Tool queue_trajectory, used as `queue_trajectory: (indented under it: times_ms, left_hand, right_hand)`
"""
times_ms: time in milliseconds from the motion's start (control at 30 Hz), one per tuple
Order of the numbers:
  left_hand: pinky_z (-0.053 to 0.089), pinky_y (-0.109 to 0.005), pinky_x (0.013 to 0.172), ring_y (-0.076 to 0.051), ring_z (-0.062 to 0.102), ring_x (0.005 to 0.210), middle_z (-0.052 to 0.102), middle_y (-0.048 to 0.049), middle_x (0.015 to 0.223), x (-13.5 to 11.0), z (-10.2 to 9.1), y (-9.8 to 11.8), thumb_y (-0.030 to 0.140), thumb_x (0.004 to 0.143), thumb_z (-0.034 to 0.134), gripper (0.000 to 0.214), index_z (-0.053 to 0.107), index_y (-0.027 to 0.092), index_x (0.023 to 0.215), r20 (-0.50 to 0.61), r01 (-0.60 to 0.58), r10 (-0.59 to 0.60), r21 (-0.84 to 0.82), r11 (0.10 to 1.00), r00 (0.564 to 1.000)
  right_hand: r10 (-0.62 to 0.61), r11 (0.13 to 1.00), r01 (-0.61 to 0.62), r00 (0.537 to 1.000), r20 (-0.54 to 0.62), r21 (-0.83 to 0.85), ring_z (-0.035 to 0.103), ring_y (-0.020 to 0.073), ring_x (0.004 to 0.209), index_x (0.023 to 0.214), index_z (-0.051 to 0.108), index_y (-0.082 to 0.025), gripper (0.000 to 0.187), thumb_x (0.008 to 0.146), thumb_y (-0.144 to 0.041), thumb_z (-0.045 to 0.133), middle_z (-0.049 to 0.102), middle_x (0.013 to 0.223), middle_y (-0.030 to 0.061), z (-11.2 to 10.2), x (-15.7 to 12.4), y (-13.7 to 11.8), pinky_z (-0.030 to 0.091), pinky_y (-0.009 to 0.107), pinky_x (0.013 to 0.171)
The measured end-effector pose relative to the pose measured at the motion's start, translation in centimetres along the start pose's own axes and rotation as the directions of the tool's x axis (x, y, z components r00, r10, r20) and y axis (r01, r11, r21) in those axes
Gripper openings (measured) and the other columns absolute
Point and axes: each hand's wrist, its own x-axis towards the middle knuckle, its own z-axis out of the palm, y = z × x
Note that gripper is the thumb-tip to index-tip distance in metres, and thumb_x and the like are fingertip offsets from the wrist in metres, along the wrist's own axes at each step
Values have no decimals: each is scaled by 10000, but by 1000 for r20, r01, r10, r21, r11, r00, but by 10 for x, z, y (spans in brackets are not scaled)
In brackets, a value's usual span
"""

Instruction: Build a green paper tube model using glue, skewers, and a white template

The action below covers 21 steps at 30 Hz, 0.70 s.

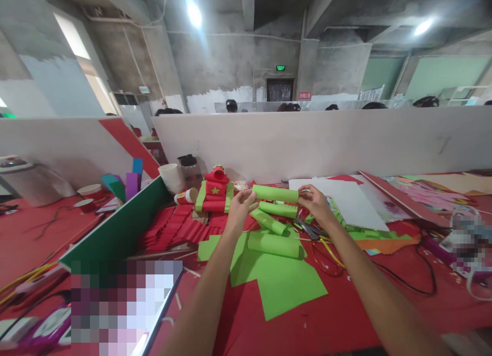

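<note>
Pinching the green paper roll (275, 193), left hand (239, 208) at nine o'clock, right hand (315, 202) at three; I'd hold it tight with even pressure.

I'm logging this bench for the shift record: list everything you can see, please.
held paper roll: one, green, raised between both hands
loose paper rolls: three, green, on the table below the hands
paper sheets: several, green, flat on the near table
folded strips: a pile, red, left of the rolls
paper model: one, red with green bands, behind the strips
cups: one stack, white, left of the model
scissors: one pair, dark, below the right hand
white sheet: one, right of the hands
table: one, red, under everything
left hand: one, bare, gripping the held roll's left end
right hand: one, bare, gripping its right end
</note>
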Motion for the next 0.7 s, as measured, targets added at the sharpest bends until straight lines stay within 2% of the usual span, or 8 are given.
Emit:
queue_trajectory:
  times_ms: [100,200,267,333,433,567,700]
  left_hand:
    - [552,-408,917,-234,666,1047,645,-105,1121,2,-3,-2,366,718,790,390,604,176,1004,-28,12,-13,-24,1000,1000]
    - [548,-420,934,-241,641,1113,603,-103,1213,2,-2,-4,319,707,803,455,566,226,1083,-19,6,-7,-53,999,1000]
    - [534,-423,963,-245,619,1158,564,-105,1294,0,0,-4,283,688,815,563,535,264,1177,41,12,-9,-74,997,999]
    - [511,-428,997,-258,594,1200,528,-109,1365,-5,4,-3,262,676,822,678,495,289,1269,145,19,-6,-86,996,989]
    - [462,-442,1047,-286,542,1266,507,-124,1418,-14,13,3,268,678,825,788,439,276,1364,306,-25,49,-80,996,951]
    - [447,-444,1055,-306,513,1289,536,-144,1401,-26,24,15,323,705,806,703,507,206,1330,393,-174,160,0,985,905]
    - [492,-443,989,-310,592,1183,625,-148,1281,-31,29,21,376,699,803,584,595,184,1210,394,-212,168,68,975,904]
  right_hand:
    - [2,1000,-2,1000,-10,13,674,190,776,955,581,-229,349,654,-272,751,715,862,16,1,0,-2,524,293,686]
    - [68,994,-65,997,-39,87,654,164,686,957,582,-234,375,632,-269,766,699,815,-4,1,1,-2,528,276,636]
    - [139,977,-133,990,-24,168,654,156,677,961,577,-243,402,615,-262,782,697,826,-7,1,1,-2,539,267,628]
    - [200,951,-200,979,24,234,660,152,699,953,578,-251,413,604,-255,800,696,845,-9,-1,0,-2,550,258,638]
    - [269,910,-294,955,125,291,642,126,654,951,584,-255,412,612,-264,818,678,815,-24,-2,-3,-2,544,237,617]
    - [314,873,-384,914,258,300,600,102,571,985,595,-241,437,620,-287,831,653,777,-26,-1,-6,1,521,221,550]
    - [322,869,-403,901,292,287,632,121,643,954,600,-233,446,586,-275,851,659,840,-3,3,-8,4,544,229,571]
